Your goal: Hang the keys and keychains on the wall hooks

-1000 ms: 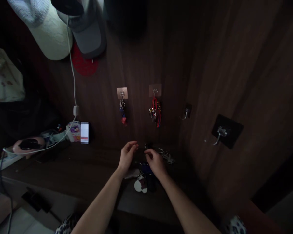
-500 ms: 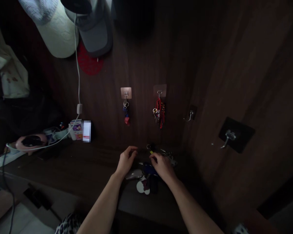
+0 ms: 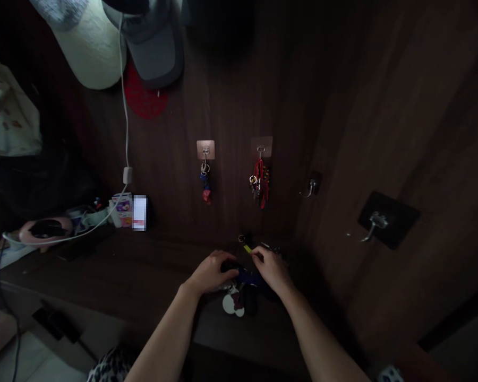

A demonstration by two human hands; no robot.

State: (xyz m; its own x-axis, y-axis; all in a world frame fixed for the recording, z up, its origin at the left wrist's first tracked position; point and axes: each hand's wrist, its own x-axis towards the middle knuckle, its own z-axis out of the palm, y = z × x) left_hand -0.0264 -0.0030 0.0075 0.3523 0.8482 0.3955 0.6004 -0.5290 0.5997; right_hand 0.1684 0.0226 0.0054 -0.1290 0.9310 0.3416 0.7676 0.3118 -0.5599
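Note:
Over a pile of keys and small items on the dark shelf, my left hand (image 3: pixel 215 271) reaches in from the left. Its thumb and curved fingers are apart beside a blue item (image 3: pixel 245 276), whose kind I cannot make out. My right hand (image 3: pixel 271 268) has thumb and forefinger closed at the end of a yellow-green tag (image 3: pixel 247 248). A key ring (image 3: pixel 241 239) lies just beyond that tag. White round charms (image 3: pixel 229 305) and a dark red charm (image 3: pixel 238 300) lie nearer to me. Metal keys show partly behind my right hand.
Two key bunches, one with a red charm (image 3: pixel 206 197) and one with red cords (image 3: pixel 259 180), hang from wall hooks. Bare hooks (image 3: pixel 312 184) (image 3: pixel 376 223) are at right. Caps (image 3: pixel 153 55), a white cable (image 3: pixel 126 122), small boxes (image 3: pixel 123 207) and a pink object (image 3: pixel 45 229) are left.
My left hand has moved right and down onto the pile, now covering the silvery item there. My right hand has shifted slightly right, and more of the yellow-green tag shows.

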